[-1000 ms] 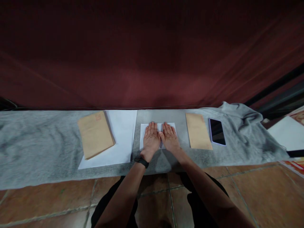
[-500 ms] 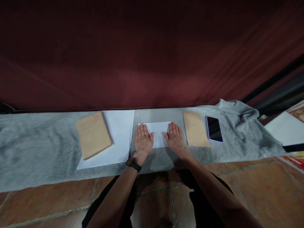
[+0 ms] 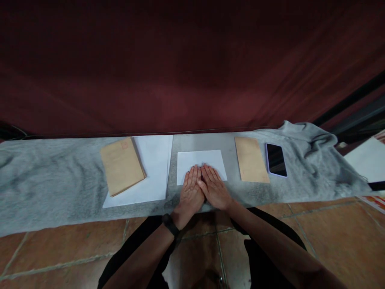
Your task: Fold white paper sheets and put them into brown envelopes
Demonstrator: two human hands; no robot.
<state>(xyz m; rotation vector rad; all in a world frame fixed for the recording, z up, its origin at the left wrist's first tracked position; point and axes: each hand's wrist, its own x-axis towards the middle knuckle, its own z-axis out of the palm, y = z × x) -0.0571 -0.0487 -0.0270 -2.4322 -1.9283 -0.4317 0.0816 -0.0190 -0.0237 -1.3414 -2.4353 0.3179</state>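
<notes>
0.5 s had brought the left hand and the right hand from opposite ends of the small white paper to its near middle, where they lay side by side. The fingers were straight and together, clamped on nothing. The paper lay flat on the grey cloth, between larger white sheets at left and a brown envelope at right, its far part thus left uncovered.

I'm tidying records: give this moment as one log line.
left hand: fingers on small white paper | right hand: fingers on same paper | brown envelope: right of paper | phone: right of envelope
</notes>
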